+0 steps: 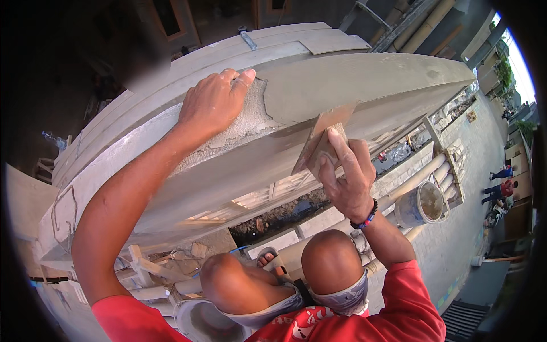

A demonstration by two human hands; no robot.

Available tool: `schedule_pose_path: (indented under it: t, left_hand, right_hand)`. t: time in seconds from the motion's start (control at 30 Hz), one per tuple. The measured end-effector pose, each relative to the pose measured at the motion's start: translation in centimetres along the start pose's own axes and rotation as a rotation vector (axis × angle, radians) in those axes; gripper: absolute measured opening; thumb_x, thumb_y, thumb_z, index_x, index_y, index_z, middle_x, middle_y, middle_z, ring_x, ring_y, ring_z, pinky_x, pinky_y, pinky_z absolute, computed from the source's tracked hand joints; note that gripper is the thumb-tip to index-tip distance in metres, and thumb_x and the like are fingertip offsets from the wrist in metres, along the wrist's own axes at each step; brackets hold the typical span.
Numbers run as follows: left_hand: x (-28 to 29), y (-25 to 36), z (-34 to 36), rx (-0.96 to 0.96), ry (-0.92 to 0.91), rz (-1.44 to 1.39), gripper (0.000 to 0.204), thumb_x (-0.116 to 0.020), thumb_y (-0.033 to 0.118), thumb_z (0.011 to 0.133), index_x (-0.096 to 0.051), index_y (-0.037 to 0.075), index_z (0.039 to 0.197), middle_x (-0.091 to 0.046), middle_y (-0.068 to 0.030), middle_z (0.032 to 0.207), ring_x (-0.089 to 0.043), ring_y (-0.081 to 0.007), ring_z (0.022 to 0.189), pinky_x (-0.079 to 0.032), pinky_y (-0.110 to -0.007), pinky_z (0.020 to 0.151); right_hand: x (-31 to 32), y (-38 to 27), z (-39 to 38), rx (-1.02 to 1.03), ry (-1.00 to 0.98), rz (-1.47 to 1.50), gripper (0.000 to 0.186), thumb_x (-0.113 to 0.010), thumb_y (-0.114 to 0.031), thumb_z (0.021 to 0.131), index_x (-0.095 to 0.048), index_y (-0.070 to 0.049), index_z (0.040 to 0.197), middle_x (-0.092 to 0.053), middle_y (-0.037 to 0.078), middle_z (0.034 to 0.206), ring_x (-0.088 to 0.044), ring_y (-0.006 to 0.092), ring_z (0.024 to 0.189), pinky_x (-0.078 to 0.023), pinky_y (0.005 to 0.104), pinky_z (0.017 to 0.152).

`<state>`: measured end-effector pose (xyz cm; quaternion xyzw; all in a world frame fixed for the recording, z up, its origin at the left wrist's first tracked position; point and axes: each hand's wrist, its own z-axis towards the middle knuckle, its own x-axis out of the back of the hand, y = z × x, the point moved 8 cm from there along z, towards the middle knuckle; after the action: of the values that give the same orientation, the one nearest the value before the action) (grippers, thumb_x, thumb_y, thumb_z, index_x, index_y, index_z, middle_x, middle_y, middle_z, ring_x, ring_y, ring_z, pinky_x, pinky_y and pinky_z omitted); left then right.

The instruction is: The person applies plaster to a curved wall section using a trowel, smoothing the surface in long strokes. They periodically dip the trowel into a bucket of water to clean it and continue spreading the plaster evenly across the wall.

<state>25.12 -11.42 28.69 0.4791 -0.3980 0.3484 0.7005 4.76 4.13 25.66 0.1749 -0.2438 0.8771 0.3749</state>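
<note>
Nearest the camera, at the bottom edge of the frame, are the person's two bent knees point(285, 273) and red sleeves, the shirt cut off by the lower rim. From there the right hand point(345, 176) rises to the centre of the frame, its fingers closed around a flat plastering trowel point(322, 142); the handle is hidden under the palm and only the brownish blade shows, pressed flat against the grey concrete ledge point(364, 85). The left hand point(213, 102), in the upper middle of the frame, rests palm down on a rough, unsmoothed patch of mortar point(239, 128) on the ledge top, fingers together and curled over the edge, holding nothing loose. A bucket point(424, 202) sits on the scaffold poles at centre right, its contents hard to make out. Far below at the right rim, small figures point(501, 182) stand on the pavement, too tiny to describe. The upper left corner is dark and unreadable.
</note>
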Motion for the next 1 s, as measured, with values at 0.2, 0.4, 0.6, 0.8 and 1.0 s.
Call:
schedule_pose_path:
  t: [0.2,0.4,0.6,0.8,1.0]
  left_hand:
    - [-0.7,0.6,0.2,0.009,-0.071,-0.064,0.063,-0.035,0.052,0.101,-0.064,-0.002,0.111,-0.068,-0.0244,0.098,-0.064,-0.0363,0.105,-0.047,-0.047,0.093]
    - [-0.4,-0.2,-0.3,0.012,-0.053,-0.054,0.066,-0.036,0.052,0.1,-0.06,-0.005,0.123,-0.069,-0.0221,0.102,-0.064,-0.0347,0.106,-0.044,-0.05,0.098]
    - [-0.5,0.0,-0.2,0.002,-0.105,-0.095,0.066,-0.035,0.055,0.099,-0.06,-0.002,0.124,-0.067,-0.0225,0.107,-0.063,-0.035,0.107,-0.045,-0.048,0.096]
    - [-0.6,-0.2,0.1,-0.017,-0.079,-0.068,0.066,-0.034,0.056,0.099,-0.061,-0.001,0.121,-0.066,-0.0233,0.107,-0.062,-0.0365,0.106,-0.045,-0.047,0.094]
    - [-0.4,0.2,0.2,-0.048,-0.13,-0.079,0.067,-0.035,0.056,0.099,-0.062,-0.002,0.118,-0.066,-0.024,0.106,-0.061,-0.0372,0.106,-0.045,-0.047,0.093]
  right_hand:
    - [-2.8,0.2,-2.9,0.047,-0.431,-0.119,0.063,-0.066,0.003,0.077,-0.051,-0.008,0.137,-0.048,0.013,0.089,-0.053,0.0298,0.084,-0.049,0.0386,0.069]
    - [9.6,2.7,3.9,-0.103,-0.391,-0.067,0.046,-0.06,-0.007,0.09,-0.052,-0.001,0.135,-0.061,0.017,0.113,-0.06,0.0262,0.097,-0.049,0.0358,0.083]
    - [14.8,9.4,8.3,-0.674,-0.177,0.352,0.054,-0.058,-0.023,0.098,-0.042,0.0,0.144,-0.056,0.013,0.132,-0.06,0.0171,0.11,-0.051,0.0304,0.091]
    - [10.5,4.9,9.3,-0.744,-0.396,0.605,0.074,-0.071,-0.015,0.087,-0.033,-0.003,0.149,-0.064,0.016,0.118,-0.066,0.0167,0.097,-0.053,0.0306,0.086]
    - [9.2,1.2,11.2,-0.321,-0.44,-0.251,0.045,-0.065,-0.009,0.088,-0.058,-0.001,0.132,-0.066,0.017,0.111,-0.064,0.0214,0.101,-0.05,0.033,0.088]
